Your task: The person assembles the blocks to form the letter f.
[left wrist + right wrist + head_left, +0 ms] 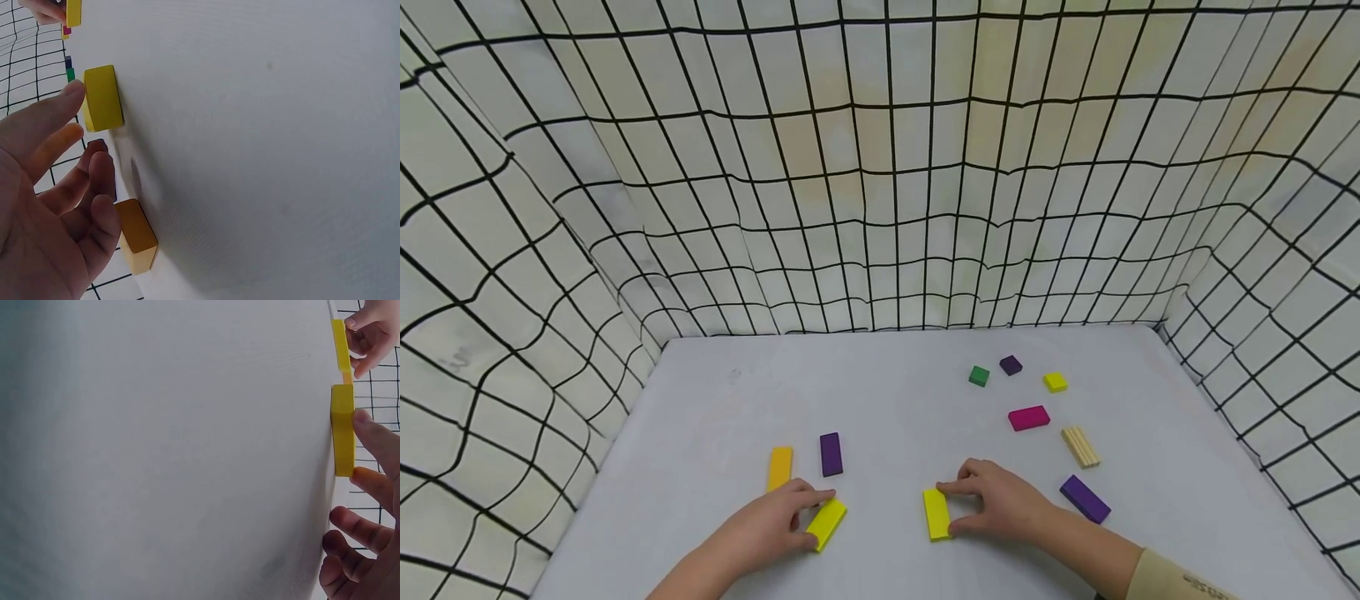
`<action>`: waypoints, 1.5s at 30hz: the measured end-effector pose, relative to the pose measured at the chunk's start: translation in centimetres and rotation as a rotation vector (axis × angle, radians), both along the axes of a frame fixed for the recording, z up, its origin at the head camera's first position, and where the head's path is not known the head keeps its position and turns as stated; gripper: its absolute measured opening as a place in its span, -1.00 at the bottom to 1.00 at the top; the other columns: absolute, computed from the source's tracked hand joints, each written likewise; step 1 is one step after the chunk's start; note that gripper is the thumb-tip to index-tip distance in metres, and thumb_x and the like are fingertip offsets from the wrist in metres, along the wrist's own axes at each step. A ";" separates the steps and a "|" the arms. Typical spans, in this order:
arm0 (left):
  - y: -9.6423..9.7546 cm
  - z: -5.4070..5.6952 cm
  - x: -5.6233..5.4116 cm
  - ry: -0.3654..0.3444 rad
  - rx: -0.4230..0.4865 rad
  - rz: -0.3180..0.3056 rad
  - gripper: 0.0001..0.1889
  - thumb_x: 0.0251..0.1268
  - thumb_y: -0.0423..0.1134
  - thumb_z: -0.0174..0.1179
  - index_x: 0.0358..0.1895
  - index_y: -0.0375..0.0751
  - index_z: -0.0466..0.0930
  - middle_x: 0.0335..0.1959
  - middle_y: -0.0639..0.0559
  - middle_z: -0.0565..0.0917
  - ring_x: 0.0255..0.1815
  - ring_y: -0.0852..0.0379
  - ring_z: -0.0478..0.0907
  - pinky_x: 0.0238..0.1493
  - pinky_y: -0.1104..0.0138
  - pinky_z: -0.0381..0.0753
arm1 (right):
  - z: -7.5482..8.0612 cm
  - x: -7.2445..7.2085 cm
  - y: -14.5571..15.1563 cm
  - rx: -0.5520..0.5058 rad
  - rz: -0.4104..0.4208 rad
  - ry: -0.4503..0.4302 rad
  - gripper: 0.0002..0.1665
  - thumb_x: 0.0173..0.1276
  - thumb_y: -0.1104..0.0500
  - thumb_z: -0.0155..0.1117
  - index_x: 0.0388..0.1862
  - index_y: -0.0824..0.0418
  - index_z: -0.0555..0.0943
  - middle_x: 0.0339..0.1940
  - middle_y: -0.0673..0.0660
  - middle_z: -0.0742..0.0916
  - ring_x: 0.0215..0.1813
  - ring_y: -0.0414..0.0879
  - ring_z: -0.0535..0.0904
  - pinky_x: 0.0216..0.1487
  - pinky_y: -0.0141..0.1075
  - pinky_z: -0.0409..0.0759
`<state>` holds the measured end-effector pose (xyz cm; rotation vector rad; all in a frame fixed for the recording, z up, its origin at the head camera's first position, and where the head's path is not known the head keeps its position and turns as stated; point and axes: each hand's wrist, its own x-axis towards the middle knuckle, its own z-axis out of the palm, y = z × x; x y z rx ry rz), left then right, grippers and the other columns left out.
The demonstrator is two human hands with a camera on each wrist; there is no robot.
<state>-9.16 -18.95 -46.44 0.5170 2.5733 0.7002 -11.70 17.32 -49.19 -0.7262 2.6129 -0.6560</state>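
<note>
My left hand (775,521) holds a yellow block (826,525) at a slant on the table, index finger by its far end and thumb by its near end. An orange block (780,468) lies just beyond that hand, partly hidden by it in the head view. Beside it is a dark purple block (831,454). To the right, my right hand (1000,504) pinches a second yellow block (937,515), with thumb and index finger at its right side and far end. In the right wrist view its other fingers (356,528) are bent and apart from the block.
Farther right lie a violet block (1085,499), a ridged beige block (1080,447) and a magenta block (1029,417). Small green (979,376), dark purple (1011,365) and yellow (1056,382) pieces sit toward the back. Black netting (887,208) encloses the white table (760,383).
</note>
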 end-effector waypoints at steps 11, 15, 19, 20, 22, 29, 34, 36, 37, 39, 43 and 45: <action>0.3 -0.1 -0.1 -0.050 0.007 -0.005 -0.33 0.11 -0.14 0.45 0.35 -0.10 0.50 -0.20 0.21 0.44 -0.49 0.27 0.34 -0.49 0.37 0.32 | -0.1 0.2 0.0 0.000 0.007 0.008 -0.31 0.12 -0.29 0.47 0.27 -0.24 0.60 -0.12 -0.15 0.54 -0.18 -0.26 0.38 -0.15 -0.39 0.52; 0.2 -0.2 -0.4 -0.088 0.010 0.006 -0.35 0.11 -0.14 0.45 0.33 -0.11 0.51 -0.19 0.20 0.45 -0.45 0.24 0.36 -0.46 0.37 0.34 | -0.2 0.2 0.0 -0.001 0.007 0.009 -0.30 0.11 -0.29 0.47 0.27 -0.25 0.60 -0.12 -0.15 0.54 -0.18 -0.26 0.38 -0.16 -0.40 0.52; 0.2 -0.2 -0.4 -0.097 0.023 0.006 -0.38 0.12 -0.16 0.45 0.30 -0.12 0.53 -0.18 0.20 0.46 -0.42 0.22 0.37 -0.44 0.37 0.37 | 0.0 0.2 0.0 -0.003 0.005 0.013 -0.30 0.11 -0.29 0.48 0.27 -0.24 0.60 -0.12 -0.16 0.54 -0.17 -0.26 0.38 -0.16 -0.40 0.53; 0.2 -0.2 -0.4 -0.091 0.025 0.003 -0.39 0.12 -0.17 0.45 0.29 -0.12 0.53 -0.17 0.20 0.46 -0.42 0.23 0.37 -0.44 0.37 0.37 | 0.0 0.2 0.0 -0.003 0.004 0.013 -0.30 0.11 -0.28 0.48 0.27 -0.24 0.60 -0.12 -0.16 0.54 -0.17 -0.26 0.38 -0.16 -0.40 0.53; 0.2 -0.2 -0.2 -0.071 0.027 0.002 -0.40 0.12 -0.18 0.45 0.28 -0.11 0.53 -0.17 0.20 0.45 -0.43 0.24 0.36 -0.44 0.37 0.37 | 0.1 0.2 0.0 -0.002 0.003 0.013 -0.30 0.11 -0.28 0.48 0.27 -0.23 0.60 -0.12 -0.15 0.54 -0.18 -0.26 0.38 -0.16 -0.40 0.53; 0.7 -0.1 0.2 -0.045 0.023 0.046 -0.41 0.06 -0.21 0.48 0.22 -0.09 0.51 -0.10 0.18 0.49 -0.38 0.20 0.38 -0.40 0.35 0.41 | 0.1 0.2 -0.1 0.005 -0.002 0.004 -0.31 0.11 -0.30 0.47 0.26 -0.25 0.61 -0.12 -0.15 0.55 -0.18 -0.26 0.38 -0.15 -0.39 0.53; 1.1 -0.2 0.4 -0.053 0.031 0.071 -0.40 0.07 -0.21 0.49 0.21 -0.07 0.46 -0.27 0.18 0.51 -0.38 0.17 0.40 -0.40 0.33 0.43 | 0.2 0.2 0.0 0.003 -0.004 -0.006 -0.32 0.11 -0.30 0.47 0.25 -0.26 0.61 -0.13 -0.15 0.55 -0.18 -0.25 0.39 -0.15 -0.37 0.53; 1.3 -0.3 0.6 -0.047 0.042 0.077 -0.40 0.07 -0.21 0.48 0.20 -0.05 0.44 -0.35 0.19 0.51 -0.39 0.18 0.42 -0.40 0.31 0.44 | 0.2 0.3 0.1 0.002 -0.005 -0.004 -0.32 0.11 -0.30 0.47 0.25 -0.26 0.61 -0.13 -0.15 0.55 -0.17 -0.25 0.39 -0.13 -0.37 0.53; 1.3 -0.3 0.6 -0.043 0.049 0.081 -0.40 0.07 -0.21 0.48 0.20 -0.04 0.43 -0.37 0.18 0.52 -0.39 0.18 0.43 -0.39 0.29 0.45 | 0.2 0.2 0.1 0.002 -0.005 -0.002 -0.32 0.11 -0.30 0.47 0.25 -0.27 0.61 -0.12 -0.15 0.55 -0.17 -0.25 0.39 -0.13 -0.36 0.54; 1.5 -0.3 0.7 -0.038 0.067 0.088 -0.43 0.09 -0.22 0.47 0.18 -0.02 0.43 -0.35 0.18 0.55 -0.36 0.19 0.46 -0.34 0.26 0.49 | 0.2 0.2 0.1 0.000 -0.006 -0.002 -0.32 0.11 -0.31 0.46 0.25 -0.28 0.61 -0.12 -0.15 0.55 -0.17 -0.25 0.39 -0.13 -0.36 0.54; 1.7 -0.4 0.6 -0.052 0.110 0.116 -0.52 0.14 -0.24 0.43 0.13 0.02 0.49 -0.20 0.16 0.61 -0.28 0.19 0.53 -0.22 0.17 0.56 | 0.1 0.2 0.0 0.002 -0.007 -0.002 -0.32 0.10 -0.32 0.46 0.25 -0.29 0.61 -0.12 -0.16 0.55 -0.17 -0.25 0.40 -0.13 -0.37 0.54; 1.7 -0.5 0.5 -0.057 0.137 0.129 -0.56 0.17 -0.25 0.40 0.12 0.05 0.53 -0.13 0.16 0.62 -0.26 0.20 0.56 -0.18 0.16 0.58 | 0.1 0.2 0.0 0.004 -0.005 -0.002 -0.32 0.10 -0.32 0.46 0.25 -0.29 0.61 -0.12 -0.16 0.55 -0.16 -0.26 0.40 -0.13 -0.37 0.54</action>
